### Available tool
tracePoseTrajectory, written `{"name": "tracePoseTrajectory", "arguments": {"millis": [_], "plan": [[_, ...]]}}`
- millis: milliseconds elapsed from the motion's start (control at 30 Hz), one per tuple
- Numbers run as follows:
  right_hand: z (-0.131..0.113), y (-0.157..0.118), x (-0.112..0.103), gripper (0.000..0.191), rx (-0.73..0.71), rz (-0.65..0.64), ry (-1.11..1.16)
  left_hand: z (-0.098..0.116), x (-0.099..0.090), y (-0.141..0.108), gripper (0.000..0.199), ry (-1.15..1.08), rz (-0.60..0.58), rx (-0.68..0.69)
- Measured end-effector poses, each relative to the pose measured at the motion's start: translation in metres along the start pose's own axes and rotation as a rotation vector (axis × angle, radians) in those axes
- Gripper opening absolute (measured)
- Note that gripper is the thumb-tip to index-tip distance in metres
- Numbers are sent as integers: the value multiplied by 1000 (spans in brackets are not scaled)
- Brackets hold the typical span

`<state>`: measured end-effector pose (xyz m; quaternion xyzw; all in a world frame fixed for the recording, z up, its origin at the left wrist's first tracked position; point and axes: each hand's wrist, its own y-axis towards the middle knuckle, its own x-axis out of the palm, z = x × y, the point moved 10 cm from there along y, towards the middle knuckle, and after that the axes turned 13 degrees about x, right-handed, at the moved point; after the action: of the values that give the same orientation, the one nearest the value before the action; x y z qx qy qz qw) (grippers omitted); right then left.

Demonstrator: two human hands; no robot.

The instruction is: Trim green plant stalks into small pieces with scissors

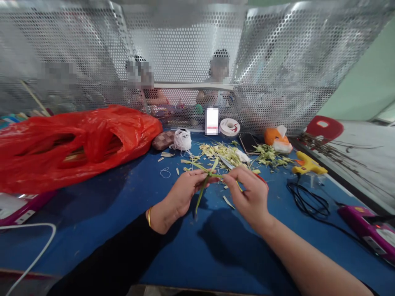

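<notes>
My left hand (177, 195) pinches the middle of a star-like piece of crossed green plant strips (201, 193), its arms sticking out several ways. Thumb and fingers of my right hand (248, 193) are closed on the strip end that points right. The blade of a pair of scissors (226, 163) shows just beyond my right hand, with a bit of red and yellow handle around it. Whether the scissors lie on the table or rest in that hand, I cannot tell. Pale green plant scraps (224, 152) are heaped behind both hands.
A red plastic bag (135, 123) fills the left, near a ball of white string (182, 139). At the back are a ribbon spool (230, 127) and a phone (247, 143). A yellow glue gun (308, 163) with black cable lies right. Perforated metal screens people beyond.
</notes>
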<state>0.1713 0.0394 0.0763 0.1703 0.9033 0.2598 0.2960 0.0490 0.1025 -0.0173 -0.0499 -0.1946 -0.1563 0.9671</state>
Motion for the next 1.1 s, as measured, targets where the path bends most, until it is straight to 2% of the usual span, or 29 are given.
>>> {"name": "tracePoseTrajectory", "arguments": {"millis": [100,233,300,400,533,667,933,1100], "plan": [[14,-7,33,23,159,-214,41,1,1,-1,12,-55,15,16],[38,-17,63,14,354,-383,140,-2,4,-2,17,-97,19,53],[50,-21,73,17,448,-432,220,-5,4,-2,15,-103,15,55],[60,-26,79,25,532,-437,268,-8,6,-3,13,-59,-4,54],[56,-27,80,27,503,-442,253,-1,5,-2,18,-8,17,126],[48,-26,79,21,462,-463,234,5,2,-3,10,25,64,181],[29,-28,76,22,392,-520,248,5,-3,-4,7,93,92,190],[27,-36,78,23,404,-520,230,2,-6,-5,13,47,134,172]]}}
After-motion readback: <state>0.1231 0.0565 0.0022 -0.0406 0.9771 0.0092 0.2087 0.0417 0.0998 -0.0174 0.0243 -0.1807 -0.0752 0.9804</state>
